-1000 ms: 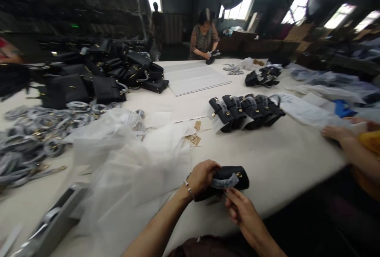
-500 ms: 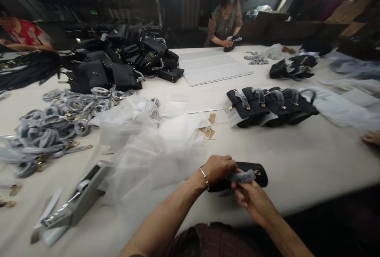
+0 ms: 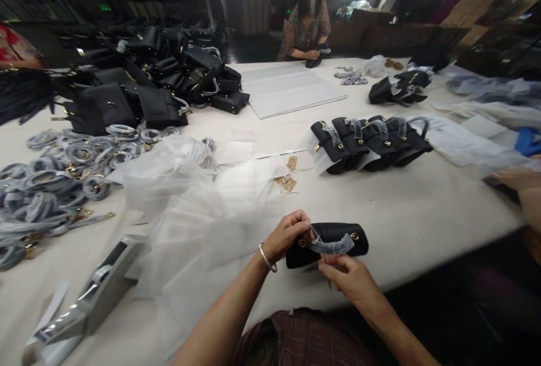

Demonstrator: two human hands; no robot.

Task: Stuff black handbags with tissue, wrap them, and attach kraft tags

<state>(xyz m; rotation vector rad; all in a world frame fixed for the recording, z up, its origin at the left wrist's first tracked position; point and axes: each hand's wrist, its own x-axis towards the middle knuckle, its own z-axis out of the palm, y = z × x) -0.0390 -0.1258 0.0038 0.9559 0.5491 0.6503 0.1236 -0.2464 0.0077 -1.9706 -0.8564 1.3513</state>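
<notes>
A black handbag [image 3: 359,232] lies on the table in front of me, its plastic-wrapped handle [image 3: 336,246] joined by gold rings. At the handle's left end my left hand [image 3: 289,235] is closed in a pinch on a thin pale string [image 3: 315,233]. Below the handle my right hand [image 3: 349,280] pinches what looks like the same string, which hangs a little way under its fingertips. Whether a tag is on the string, I cannot make out. Beyond the bag lie brown paper tags [image 3: 286,183] with white strings.
Several black handbags [image 3: 338,149] stand in a row ahead, and a large pile of bags [image 3: 120,104] sits back left. Wrapped straps [image 3: 51,180], translucent sheets [image 3: 186,242] and a tape dispenser [image 3: 91,293] cover the left. A co-worker's hand [image 3: 522,183] is at the right edge.
My hands have drawn apart; the left has moved left off the handle's middle, and the string now shows between them. The view has turned slightly right. The co-worker's hand at right reaches further in.
</notes>
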